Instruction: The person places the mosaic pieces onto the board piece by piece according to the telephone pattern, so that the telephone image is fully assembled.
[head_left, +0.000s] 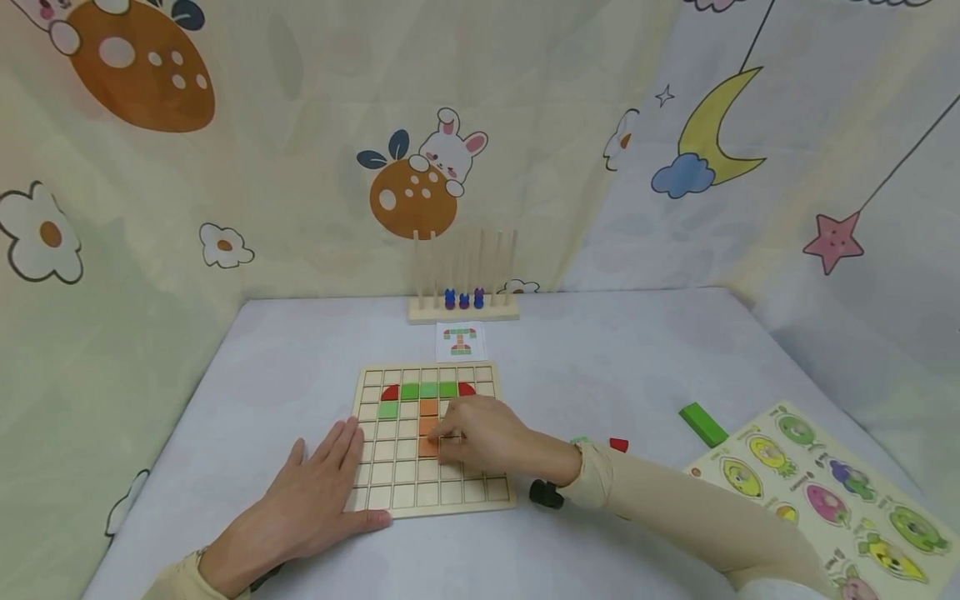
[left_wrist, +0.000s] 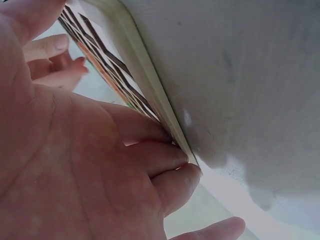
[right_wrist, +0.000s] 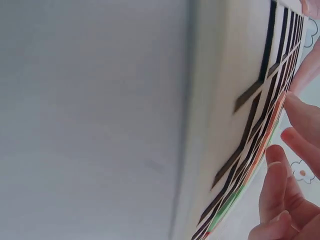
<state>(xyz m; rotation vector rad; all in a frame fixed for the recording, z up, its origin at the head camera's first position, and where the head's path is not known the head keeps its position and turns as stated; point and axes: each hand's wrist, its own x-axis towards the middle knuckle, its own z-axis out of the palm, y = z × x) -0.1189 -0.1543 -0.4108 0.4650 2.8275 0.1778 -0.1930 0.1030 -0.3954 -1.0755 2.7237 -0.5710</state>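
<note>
My right hand (head_left: 480,433) is over the middle of a wooden grid board (head_left: 393,497), its fingertips at the lowest of three orange square tiles (head_left: 428,407) set in a column. In the right wrist view, the fingers (right_wrist: 305,117) reach the board's surface with their tips apart. My left hand (head_left: 311,496) lies with its fingers against the board's left edge and its thumb by the front edge. Along an upper row sit green square tiles (head_left: 409,391) between two red quarter-round tiles (head_left: 390,392). A light green tile (head_left: 387,409) lies below the left red one.
Behind the board lies a pattern card (head_left: 461,342) with a T-shaped design. Farther back stands a wooden peg rack (head_left: 465,313) with several blue beads. To the right are a loose red piece (head_left: 618,445), a green block (head_left: 703,424) and a fruit picture board (head_left: 825,500).
</note>
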